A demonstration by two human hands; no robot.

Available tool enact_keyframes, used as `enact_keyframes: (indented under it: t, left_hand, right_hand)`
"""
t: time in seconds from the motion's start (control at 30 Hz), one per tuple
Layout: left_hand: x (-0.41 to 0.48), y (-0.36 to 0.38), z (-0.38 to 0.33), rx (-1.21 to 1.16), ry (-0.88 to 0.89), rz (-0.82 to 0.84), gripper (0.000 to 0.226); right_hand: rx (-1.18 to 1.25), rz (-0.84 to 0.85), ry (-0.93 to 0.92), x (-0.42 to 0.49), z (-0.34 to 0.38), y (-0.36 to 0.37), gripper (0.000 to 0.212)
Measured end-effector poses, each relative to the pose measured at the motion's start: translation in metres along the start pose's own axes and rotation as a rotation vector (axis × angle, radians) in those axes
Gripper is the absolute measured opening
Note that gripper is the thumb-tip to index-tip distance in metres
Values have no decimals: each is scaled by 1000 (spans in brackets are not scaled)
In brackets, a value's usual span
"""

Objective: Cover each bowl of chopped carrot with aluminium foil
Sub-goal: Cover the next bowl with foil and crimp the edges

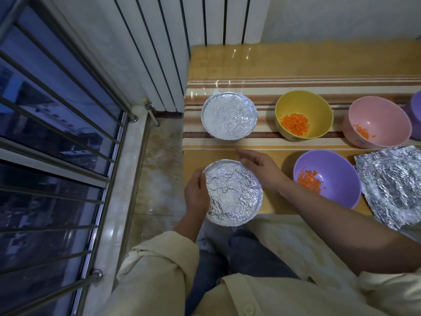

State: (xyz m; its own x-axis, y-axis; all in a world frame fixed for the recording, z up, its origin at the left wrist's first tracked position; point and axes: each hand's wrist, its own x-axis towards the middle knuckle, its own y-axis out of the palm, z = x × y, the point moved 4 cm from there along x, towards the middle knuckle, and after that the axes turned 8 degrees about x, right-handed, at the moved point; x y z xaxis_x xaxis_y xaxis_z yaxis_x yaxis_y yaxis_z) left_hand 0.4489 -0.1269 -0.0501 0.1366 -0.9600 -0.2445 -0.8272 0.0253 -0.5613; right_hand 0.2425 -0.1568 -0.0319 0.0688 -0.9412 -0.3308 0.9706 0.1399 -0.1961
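At the near left corner of the wooden desk [250, 62] stands a round bowl capped with crinkled aluminium foil [234, 195]. The left hand [196, 191] curls around its left rim, thumb on the foil, probably to pinch the edge down and steady the bowl. The right hand [262, 169] is loosely spread at the far right rim, fingers pointing left; whether it touches the foil I cannot tell. The bowl sits upright, mouth up, and being round has no long axis. A second foil-capped bowl [229, 116] stands behind it, finished and set aside. The yellow plastic bowl [296, 103], pink bowl [382, 112] and purple bowl [337, 165] hold chopped carrot [295, 124] uncovered, and a loose crumpled foil sheet [391, 185] lies flat beside the purple one, likely for it next.
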Motion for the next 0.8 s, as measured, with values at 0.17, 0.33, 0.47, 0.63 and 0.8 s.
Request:
enact_keyframes:
  t: [0.17,0.33,0.47,0.63,0.8]
  left_hand:
    - [5,1,-5,70,16,64,29]
    - [3,0,-8,110,31,63,29]
    - [2,0,-10,122,32,63,29]
    - [2,-2,-8,110,47,77,29]
    - [0,-1,-9,126,50,83,29]
  right_hand:
    - [-201,75,-122,16,19,28,26]
    - [-185,46,-112,16,15,28,28]
    - [-219,77,-91,15,21,28,28]
    - [-248,129,-110,15,29,26,33]
    - [-307,156,-90,15,26,31,31]
